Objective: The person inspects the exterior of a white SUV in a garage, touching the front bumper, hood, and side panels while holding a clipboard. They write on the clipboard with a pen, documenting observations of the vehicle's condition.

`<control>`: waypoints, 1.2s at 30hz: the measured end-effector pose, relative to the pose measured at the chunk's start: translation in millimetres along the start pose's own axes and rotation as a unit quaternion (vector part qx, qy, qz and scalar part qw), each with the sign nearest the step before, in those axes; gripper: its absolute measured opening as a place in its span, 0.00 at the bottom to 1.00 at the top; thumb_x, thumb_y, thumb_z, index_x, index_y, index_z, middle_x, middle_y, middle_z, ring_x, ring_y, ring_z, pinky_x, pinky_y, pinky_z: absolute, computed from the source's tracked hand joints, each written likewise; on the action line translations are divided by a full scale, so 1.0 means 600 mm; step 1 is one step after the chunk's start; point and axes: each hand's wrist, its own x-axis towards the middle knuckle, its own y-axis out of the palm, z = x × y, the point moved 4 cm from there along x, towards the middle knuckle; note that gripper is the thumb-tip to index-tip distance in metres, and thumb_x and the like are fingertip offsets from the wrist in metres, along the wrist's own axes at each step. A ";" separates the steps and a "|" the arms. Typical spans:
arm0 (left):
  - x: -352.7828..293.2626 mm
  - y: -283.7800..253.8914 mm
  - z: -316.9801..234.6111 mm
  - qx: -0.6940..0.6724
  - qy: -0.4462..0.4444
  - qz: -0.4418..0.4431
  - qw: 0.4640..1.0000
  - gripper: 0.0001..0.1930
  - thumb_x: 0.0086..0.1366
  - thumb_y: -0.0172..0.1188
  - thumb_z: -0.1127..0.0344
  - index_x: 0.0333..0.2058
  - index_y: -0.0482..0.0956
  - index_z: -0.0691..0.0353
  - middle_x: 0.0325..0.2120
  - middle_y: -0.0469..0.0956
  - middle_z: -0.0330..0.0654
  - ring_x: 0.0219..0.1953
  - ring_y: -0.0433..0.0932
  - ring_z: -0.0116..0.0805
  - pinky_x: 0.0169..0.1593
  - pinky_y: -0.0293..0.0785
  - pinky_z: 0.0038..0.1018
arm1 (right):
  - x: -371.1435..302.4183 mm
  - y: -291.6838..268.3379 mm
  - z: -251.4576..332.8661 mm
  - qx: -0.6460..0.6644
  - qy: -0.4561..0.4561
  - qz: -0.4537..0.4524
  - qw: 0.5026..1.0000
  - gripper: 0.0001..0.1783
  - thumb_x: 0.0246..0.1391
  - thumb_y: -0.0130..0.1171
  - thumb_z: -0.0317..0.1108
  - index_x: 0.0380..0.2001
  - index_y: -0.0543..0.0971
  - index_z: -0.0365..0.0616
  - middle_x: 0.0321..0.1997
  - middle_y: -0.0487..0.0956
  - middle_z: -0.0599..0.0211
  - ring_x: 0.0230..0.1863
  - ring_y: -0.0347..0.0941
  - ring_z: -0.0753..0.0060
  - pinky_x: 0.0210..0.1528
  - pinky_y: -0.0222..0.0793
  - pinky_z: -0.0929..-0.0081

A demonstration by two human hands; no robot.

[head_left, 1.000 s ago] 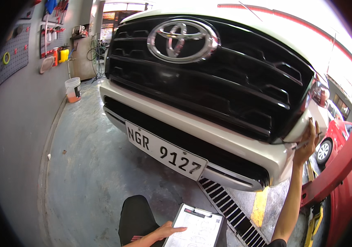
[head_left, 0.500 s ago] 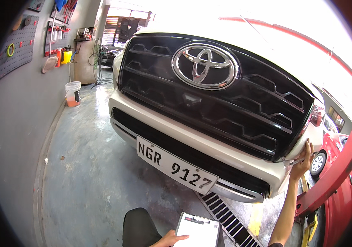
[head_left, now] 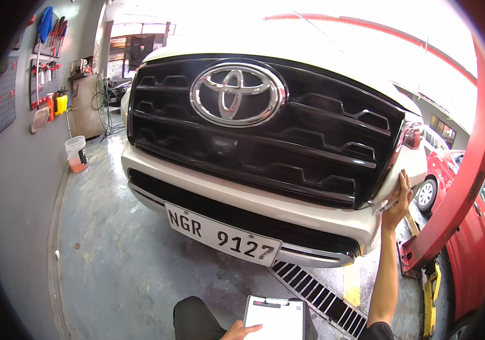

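My left hand (head_left: 241, 330) is closed on the lower left edge of a clipboard (head_left: 276, 321) with a white sheet under its metal clip, thumb over the paper. The clipboard rests by my dark-trousered knee (head_left: 197, 319). Ahead stands a white car with a black grille (head_left: 242, 144), a chrome emblem (head_left: 238, 94) and a white number plate (head_left: 219, 233). My right arm reaches out to the car's front corner. There my right hand (head_left: 396, 205) lies against the white bumper (head_left: 375, 218), fingers pointing up. It holds a thin, pen-like stick, mostly hidden now.
A red lift post (head_left: 452, 221) with a yellow arm (head_left: 431, 300) rises at right, beside a red car (head_left: 475, 255). A floor drain grate (head_left: 316, 294) runs below the bumper. Along the left wall are tool pegboards (head_left: 1, 105) and a bucket (head_left: 77, 154).
My view has turned to the right, so the car sits further left in it. The right hand stays at the bumper corner, and the left keeps the clipboard.
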 end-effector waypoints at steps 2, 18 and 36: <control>0.009 0.002 0.006 0.003 -0.004 0.010 1.000 0.31 0.62 0.74 0.59 0.58 0.77 0.74 0.52 0.82 0.52 0.53 0.81 0.40 0.56 0.76 0.33 | 0.002 -0.003 0.001 -0.009 -0.006 -0.001 1.000 0.18 0.70 0.48 0.22 0.59 0.79 0.38 0.64 0.79 0.56 0.69 0.71 0.54 0.69 0.63 0.62; 0.016 0.036 0.010 0.019 -0.040 0.033 0.998 0.30 0.63 0.74 0.59 0.57 0.79 0.74 0.51 0.83 0.51 0.53 0.81 0.38 0.57 0.74 0.32 | -0.002 0.001 0.003 0.012 0.022 -0.022 0.999 0.19 0.69 0.47 0.21 0.58 0.80 0.39 0.64 0.80 0.58 0.70 0.70 0.57 0.69 0.62 0.62; -0.103 0.105 -0.130 0.001 -0.109 0.008 0.994 0.29 0.63 0.74 0.60 0.56 0.79 0.75 0.51 0.83 0.50 0.53 0.81 0.38 0.57 0.75 0.32 | -0.002 -0.003 0.011 0.015 0.078 0.033 0.996 0.19 0.66 0.48 0.19 0.58 0.77 0.32 0.66 0.76 0.45 0.71 0.69 0.46 0.72 0.64 0.56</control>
